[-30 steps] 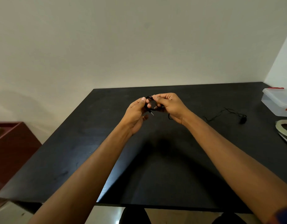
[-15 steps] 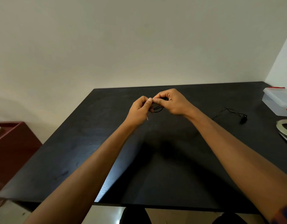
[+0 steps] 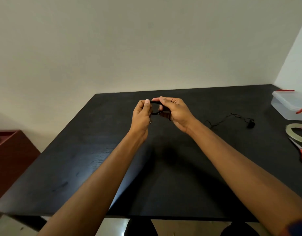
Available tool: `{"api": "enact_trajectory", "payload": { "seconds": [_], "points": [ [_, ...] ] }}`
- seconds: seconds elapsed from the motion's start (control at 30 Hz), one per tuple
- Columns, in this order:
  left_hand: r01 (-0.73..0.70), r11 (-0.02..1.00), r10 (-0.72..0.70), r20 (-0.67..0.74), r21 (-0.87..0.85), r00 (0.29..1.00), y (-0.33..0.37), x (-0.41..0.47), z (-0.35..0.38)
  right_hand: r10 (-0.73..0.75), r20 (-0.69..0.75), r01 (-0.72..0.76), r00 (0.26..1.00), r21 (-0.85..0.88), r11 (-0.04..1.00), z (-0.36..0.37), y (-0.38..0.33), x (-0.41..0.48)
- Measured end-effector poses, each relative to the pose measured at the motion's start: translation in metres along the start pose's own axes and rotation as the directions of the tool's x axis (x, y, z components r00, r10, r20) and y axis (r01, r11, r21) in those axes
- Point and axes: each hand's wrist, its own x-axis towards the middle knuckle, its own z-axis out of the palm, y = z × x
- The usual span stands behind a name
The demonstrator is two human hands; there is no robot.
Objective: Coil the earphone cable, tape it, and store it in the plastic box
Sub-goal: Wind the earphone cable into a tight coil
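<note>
The plastic box sits closed at the far right corner of the table. The tape roll and the orange-handled scissors lie nearer along the table's right edge. They look staged within the right arm's reach for the taping and storing, neither yet begun.

Both hands are raised over the table's middle, probably so the loops hang free rather than drag on the top. The right hand closes round the right side of the earphone cable, thumb on top and fingers curled below, seemingly to lay each new turn. The left hand pinches the left side between thumb and fingers, apparently as the clamp that stops the wound loops springing apart. Between them the cable forms a small dark ring.

Its loose tail runs from near the right wrist across the table toward the right edge and ends at the earbuds, so I judge the coiling only partly done. A thin plug tip pokes out below the left hand.

A plain pale wall backs the table, whose top is matt black with faint grain. A dark red cabinet stands beyond the table's left edge.
</note>
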Motion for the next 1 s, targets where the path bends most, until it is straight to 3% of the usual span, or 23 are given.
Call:
{"api": "enact_trajectory", "payload": {
  "seconds": [0.17,0.23,0.33,0.43,0.53,0.63,0.8,1.0],
  "points": [
    [0.062,0.997,-0.061,0.017,-0.039,0.998,0.003,0.001,0.000,0.118,0.081,-0.133,0.990,0.214,0.968,-0.003,-0.004,0.004],
    [0.088,0.996,-0.088,0.025,0.001,0.996,0.002,0.001,-0.001,0.150,0.103,-0.169,0.983,0.213,0.962,-0.005,-0.003,0.005],
    [0.034,0.983,-0.046,0.062,0.178,0.997,-0.003,0.000,-0.008,0.111,0.054,-0.115,0.992,0.061,0.992,-0.010,-0.002,0.005],
    [-0.087,0.938,0.019,0.202,0.335,0.979,0.000,0.002,-0.016,0.068,0.102,-0.054,0.992,-0.142,0.988,-0.017,-0.006,0.007],
    [-0.235,0.828,0.054,0.343,0.510,0.938,0.005,0.010,-0.019,0.091,0.189,-0.034,0.978,-0.285,0.958,-0.019,-0.013,0.009],
    [-0.337,0.709,0.087,0.398,0.619,0.913,0.007,0.016,-0.019,0.079,0.181,-0.014,0.980,-0.335,0.942,-0.018,-0.017,0.012],
    [-0.320,0.752,0.221,0.236,0.576,0.946,-0.003,0.009,-0.013,0.030,0.110,-0.001,0.993,-0.257,0.967,-0.012,-0.013,0.010],
    [-0.244,0.829,0.219,0.110,0.503,0.970,-0.011,0.004,-0.008,0.108,-0.034,-0.110,0.994,-0.039,0.993,-0.011,0.004,0.000]
  ]
}}
